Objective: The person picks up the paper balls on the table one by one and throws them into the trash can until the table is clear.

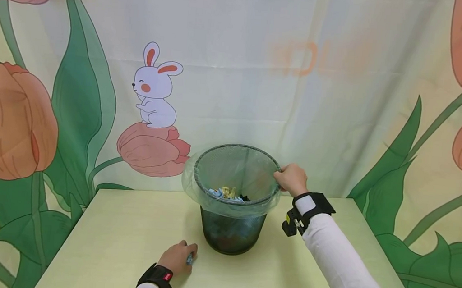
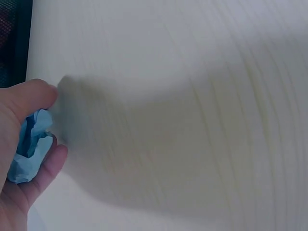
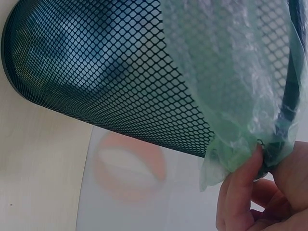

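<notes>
A black mesh wastebasket (image 1: 229, 234) stands upright on the table, lined with a translucent green plastic bag (image 1: 226, 209) folded over its rim. Crumpled blue, yellow and black scraps (image 1: 227, 193) lie inside it. My right hand (image 1: 293, 179) pinches the rim at the right side, thumb and fingers over the bag's edge (image 3: 231, 159). Low in front of the basket, my left hand (image 1: 177, 259) holds a crumpled piece of light blue paper (image 2: 31, 154) between curled fingers, close over the tabletop.
The pale wooden table (image 1: 118, 225) runs back to a fabric backdrop (image 1: 236, 72) printed with tulips and a rabbit. The basket stands toward the table's back edge. Black straps with small devices (image 1: 311, 207) sit on both wrists.
</notes>
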Motion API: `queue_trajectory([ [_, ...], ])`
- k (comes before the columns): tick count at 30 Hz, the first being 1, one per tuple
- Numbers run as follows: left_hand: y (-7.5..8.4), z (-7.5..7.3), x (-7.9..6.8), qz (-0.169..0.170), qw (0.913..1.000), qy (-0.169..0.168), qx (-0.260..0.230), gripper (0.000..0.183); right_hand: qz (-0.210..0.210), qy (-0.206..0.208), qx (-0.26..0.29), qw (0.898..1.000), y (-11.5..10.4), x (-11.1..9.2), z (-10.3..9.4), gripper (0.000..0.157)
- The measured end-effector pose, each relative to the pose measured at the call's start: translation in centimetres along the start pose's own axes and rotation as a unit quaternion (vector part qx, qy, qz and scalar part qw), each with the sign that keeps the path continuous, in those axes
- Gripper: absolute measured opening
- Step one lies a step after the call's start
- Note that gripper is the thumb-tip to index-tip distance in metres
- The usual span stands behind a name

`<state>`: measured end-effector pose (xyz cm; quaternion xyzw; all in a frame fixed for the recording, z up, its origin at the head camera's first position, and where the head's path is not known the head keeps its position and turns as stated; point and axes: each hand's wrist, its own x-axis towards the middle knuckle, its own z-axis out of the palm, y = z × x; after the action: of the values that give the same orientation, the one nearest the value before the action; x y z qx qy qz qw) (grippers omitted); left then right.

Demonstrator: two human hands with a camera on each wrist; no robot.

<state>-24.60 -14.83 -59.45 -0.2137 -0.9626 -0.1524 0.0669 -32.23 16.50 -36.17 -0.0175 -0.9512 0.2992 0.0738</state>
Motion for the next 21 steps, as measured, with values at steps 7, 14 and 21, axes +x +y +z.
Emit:
queue_trajectory([
  [7,-0.6,-0.5,-0.1,-0.001,0.9999,0.002,-0.012,0.034,0.001,0.002,-0.003,1.000,-0.1,-0.1,0.0,0.043],
  [14,-1.7,-0.9,0.5,-0.002,0.9998,0.022,0.004,0.033,0.001,0.001,-0.001,1.000,-0.1,0.0,0.0,0.043],
  [21,-2.2,-3.1,1.2,-0.002,0.9991,0.039,0.017,0.033,-0.004,0.000,-0.005,1.000,0.0,0.1,0.0,0.043],
])
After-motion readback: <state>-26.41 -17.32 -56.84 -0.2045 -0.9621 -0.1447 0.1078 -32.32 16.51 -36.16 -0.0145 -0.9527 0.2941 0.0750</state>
